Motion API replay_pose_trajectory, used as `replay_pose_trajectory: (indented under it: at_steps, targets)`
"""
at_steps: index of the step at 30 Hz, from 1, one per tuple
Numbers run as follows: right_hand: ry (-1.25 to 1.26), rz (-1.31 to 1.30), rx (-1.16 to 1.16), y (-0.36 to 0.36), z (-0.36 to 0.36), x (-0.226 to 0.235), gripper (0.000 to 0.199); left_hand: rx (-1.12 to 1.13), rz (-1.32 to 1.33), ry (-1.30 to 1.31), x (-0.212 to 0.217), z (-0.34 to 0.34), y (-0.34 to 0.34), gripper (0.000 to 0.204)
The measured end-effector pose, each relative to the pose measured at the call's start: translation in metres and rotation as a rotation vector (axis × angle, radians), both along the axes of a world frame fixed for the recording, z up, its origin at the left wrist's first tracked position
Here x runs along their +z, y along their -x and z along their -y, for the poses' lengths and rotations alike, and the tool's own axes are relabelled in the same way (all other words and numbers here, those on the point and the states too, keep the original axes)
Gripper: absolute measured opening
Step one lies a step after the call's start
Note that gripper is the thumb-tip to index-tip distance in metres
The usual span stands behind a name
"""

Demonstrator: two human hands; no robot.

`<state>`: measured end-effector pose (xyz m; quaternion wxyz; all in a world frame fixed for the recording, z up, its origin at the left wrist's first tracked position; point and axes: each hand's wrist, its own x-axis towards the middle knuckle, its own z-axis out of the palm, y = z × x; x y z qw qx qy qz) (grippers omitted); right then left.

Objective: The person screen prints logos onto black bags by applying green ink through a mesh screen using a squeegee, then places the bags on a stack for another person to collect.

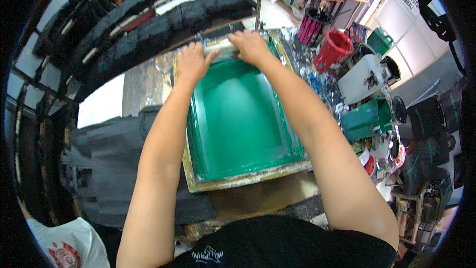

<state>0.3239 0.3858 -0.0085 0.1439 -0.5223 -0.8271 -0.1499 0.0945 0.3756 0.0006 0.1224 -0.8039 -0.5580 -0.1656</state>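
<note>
A screen-printing frame (pixel 248 175) with a pale, stained rim lies in front of me, its mesh coated with green ink (pixel 243 119). At the frame's far end is a squeegee (pixel 221 48) with a pale handle. My left hand (pixel 192 63) is wrapped round the squeegee's left part, with the thumb pointing inward. My right hand (pixel 249 47) grips its right part, fingers curled over the top. The squeegee's blade is mostly hidden by my hands. Dark cloth (pixel 114 168) lies to the left of the frame.
To the right stand a red bucket (pixel 333 49), a pink-and-black container (pixel 312 27), a whitish jug (pixel 364 79) and a green bucket (pixel 367 119) on an ink-stained surface (pixel 317 87). Rows of dark cloth (pixel 198 15) stretch along the far left. A white bag-like cloth (pixel 74 243) sits at lower left.
</note>
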Motion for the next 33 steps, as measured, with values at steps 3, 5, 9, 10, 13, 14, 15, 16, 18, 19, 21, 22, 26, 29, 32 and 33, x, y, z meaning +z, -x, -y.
replay_pose_trajectory:
  at_steps: [3,5,9,10,13,14,15,16,18,19,21,22,26,29,32,33]
  targets:
    - [0.016,0.013,0.052,-0.007,0.011,0.005,0.051,-0.053,-0.018,-0.167,-0.012,0.006,0.001,0.067]
    - [0.024,-0.006,0.101,-0.005,0.029,0.005,0.051,-0.065,0.023,-0.181,-0.014,0.026,0.006,0.065]
    - [0.080,-0.038,0.105,-0.005,0.083,0.010,0.053,-0.076,0.011,-0.223,-0.017,0.073,0.006,0.061]
    - [0.095,-0.028,0.100,-0.006,0.100,0.011,0.052,-0.080,0.014,-0.246,-0.019,0.090,0.006,0.061]
    - [0.102,-0.021,0.082,-0.003,0.155,0.013,0.051,-0.093,0.029,-0.240,-0.018,0.142,0.008,0.059]
    - [0.103,-0.015,0.088,-0.001,0.174,0.016,0.051,-0.095,0.036,-0.220,-0.014,0.163,0.010,0.058]
    - [0.105,-0.007,0.089,-0.001,0.192,0.017,0.051,-0.102,0.045,-0.198,-0.013,0.182,0.010,0.057]
    - [0.104,-0.015,0.091,0.000,0.210,0.015,0.051,-0.109,0.060,-0.212,-0.015,0.201,0.011,0.057]
    - [0.092,-0.032,0.090,0.001,0.246,0.012,0.051,-0.105,0.069,-0.168,-0.014,0.237,0.011,0.058]
    - [0.113,0.032,0.061,0.003,0.265,0.013,0.050,-0.099,0.072,-0.147,-0.015,0.254,0.013,0.058]
    - [0.144,0.013,0.053,0.003,0.300,0.015,0.048,-0.124,0.051,-0.189,-0.015,0.286,0.013,0.058]
    - [0.156,0.033,0.049,0.003,0.318,0.016,0.042,-0.130,0.059,-0.201,-0.019,0.300,0.013,0.059]
    - [0.160,0.033,0.030,0.004,0.346,0.018,0.032,-0.146,0.102,-0.186,-0.017,0.330,0.013,0.057]
    - [0.148,0.005,0.044,0.005,0.340,0.019,0.037,-0.154,0.148,-0.149,-0.011,0.324,0.014,0.055]
    - [0.173,0.049,0.035,0.008,0.341,0.022,0.044,-0.219,0.240,-0.020,-0.007,0.334,0.029,0.068]
    - [0.183,0.031,0.017,0.009,0.351,0.020,0.045,-0.231,0.281,-0.046,-0.005,0.344,0.036,0.076]
